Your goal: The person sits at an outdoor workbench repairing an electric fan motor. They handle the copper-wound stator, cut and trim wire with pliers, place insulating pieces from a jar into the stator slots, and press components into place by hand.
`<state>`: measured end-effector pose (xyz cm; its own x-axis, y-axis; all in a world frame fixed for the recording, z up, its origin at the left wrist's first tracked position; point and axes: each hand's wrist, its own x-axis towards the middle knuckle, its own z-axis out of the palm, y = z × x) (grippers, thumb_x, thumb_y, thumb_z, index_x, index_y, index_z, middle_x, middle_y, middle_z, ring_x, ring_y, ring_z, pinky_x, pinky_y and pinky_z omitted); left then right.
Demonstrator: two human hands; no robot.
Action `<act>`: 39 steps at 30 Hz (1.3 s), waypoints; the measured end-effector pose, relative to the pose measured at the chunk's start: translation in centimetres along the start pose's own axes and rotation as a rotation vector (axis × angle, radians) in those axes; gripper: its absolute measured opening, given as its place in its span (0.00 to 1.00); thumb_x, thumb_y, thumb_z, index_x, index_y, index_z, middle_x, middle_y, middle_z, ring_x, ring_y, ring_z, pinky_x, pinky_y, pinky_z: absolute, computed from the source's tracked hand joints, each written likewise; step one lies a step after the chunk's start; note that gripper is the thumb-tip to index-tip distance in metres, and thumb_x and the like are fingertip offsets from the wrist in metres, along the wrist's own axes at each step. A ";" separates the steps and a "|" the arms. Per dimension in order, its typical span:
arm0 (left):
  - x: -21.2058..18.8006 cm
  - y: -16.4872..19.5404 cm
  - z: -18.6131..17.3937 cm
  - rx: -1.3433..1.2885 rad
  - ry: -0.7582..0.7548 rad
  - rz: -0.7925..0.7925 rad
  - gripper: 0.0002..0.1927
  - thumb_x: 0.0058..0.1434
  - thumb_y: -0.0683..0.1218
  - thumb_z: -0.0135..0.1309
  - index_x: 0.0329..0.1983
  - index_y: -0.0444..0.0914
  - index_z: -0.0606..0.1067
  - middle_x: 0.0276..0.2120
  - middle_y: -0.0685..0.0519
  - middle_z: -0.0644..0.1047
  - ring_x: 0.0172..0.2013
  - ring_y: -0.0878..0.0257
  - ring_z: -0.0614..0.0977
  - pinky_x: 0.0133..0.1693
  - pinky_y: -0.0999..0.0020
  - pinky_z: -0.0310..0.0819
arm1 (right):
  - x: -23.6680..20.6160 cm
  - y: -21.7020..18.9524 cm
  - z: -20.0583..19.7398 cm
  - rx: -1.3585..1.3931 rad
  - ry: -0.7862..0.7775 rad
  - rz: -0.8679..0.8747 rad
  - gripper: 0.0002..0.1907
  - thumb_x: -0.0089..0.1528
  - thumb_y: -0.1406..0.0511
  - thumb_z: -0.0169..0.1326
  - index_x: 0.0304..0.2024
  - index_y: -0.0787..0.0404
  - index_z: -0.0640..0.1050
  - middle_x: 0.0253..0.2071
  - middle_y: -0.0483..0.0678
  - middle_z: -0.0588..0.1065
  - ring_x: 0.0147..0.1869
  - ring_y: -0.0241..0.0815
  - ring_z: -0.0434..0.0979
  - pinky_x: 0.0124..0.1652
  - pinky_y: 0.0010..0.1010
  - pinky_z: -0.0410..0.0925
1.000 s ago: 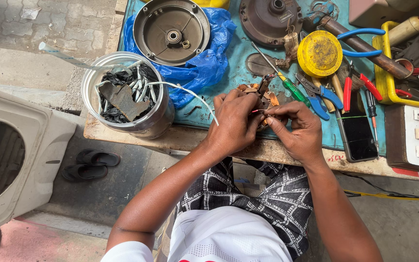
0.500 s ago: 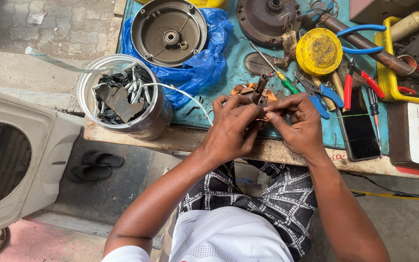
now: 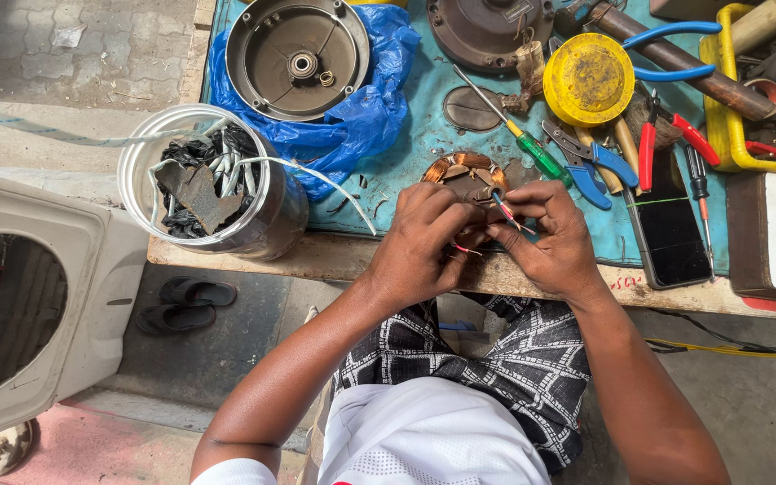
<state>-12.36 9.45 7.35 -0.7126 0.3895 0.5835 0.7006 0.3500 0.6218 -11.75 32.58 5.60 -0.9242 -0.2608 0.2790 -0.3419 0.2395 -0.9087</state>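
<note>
1. Whereas half a second ago the hands worked higher over the bench, both have drawn nearer its front edge, suggesting lead preparation continues.
2. Left hand [image 3: 424,242]: fingers curled, pinching thin red wires [image 3: 471,249].
3. Right hand [image 3: 551,241]: closed on a red lead [image 3: 505,208].
4. Copper winding [image 3: 462,172]: ring-shaped, reddish coils, lying on the teal bench mat [image 3: 424,135] just beyond the knuckles, beside a green-handled screwdriver [image 3: 539,158].

Small repair workshop, roadside or open-air, for fans or motors. Worn wooden workbench [image 3: 334,256] with a teal mat, strewn with pliers [image 3: 657,144], a green-handled screwdriver [image 3: 532,153], a round motor housing [image 3: 298,58] on a blue plastic bag [image 3: 379,108], a copper coil winding [image 3: 464,171], and a jar of scrap and wire [image 3: 213,184]. Paved ground, sandals [image 3: 186,296] beneath.
</note>
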 end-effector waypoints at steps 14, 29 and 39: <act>1.0 0.6 0.1 0.144 -0.035 0.052 0.21 0.46 0.43 0.66 0.45 0.41 0.77 0.43 0.51 0.72 0.50 0.50 0.73 0.53 0.52 0.64 | -0.4 -0.8 0.8 -0.088 0.037 0.003 0.32 0.58 0.75 0.64 0.58 0.66 0.61 0.51 0.57 0.77 0.57 0.40 0.80 0.53 0.29 0.75; 0.7 1.0 -0.2 0.083 -0.062 -0.018 0.19 0.47 0.40 0.65 0.42 0.39 0.76 0.39 0.50 0.71 0.46 0.50 0.74 0.51 0.54 0.66 | -0.8 -2.3 2.7 -0.279 0.144 -0.010 0.29 0.59 0.72 0.64 0.57 0.63 0.62 0.46 0.54 0.82 0.49 0.41 0.86 0.46 0.29 0.77; 0.8 0.6 -0.6 0.076 -0.116 -0.013 0.17 0.46 0.40 0.66 0.40 0.39 0.76 0.41 0.50 0.71 0.49 0.49 0.74 0.53 0.54 0.66 | 0.1 -1.5 0.6 -0.261 -0.003 -0.158 0.28 0.60 0.73 0.64 0.58 0.64 0.65 0.48 0.52 0.79 0.54 0.43 0.85 0.51 0.31 0.77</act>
<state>-12.49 9.45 8.48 -0.7153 0.4787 0.5091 0.6956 0.4173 0.5848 -11.23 31.67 6.78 -0.8556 -0.3167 0.4093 -0.5140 0.4275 -0.7437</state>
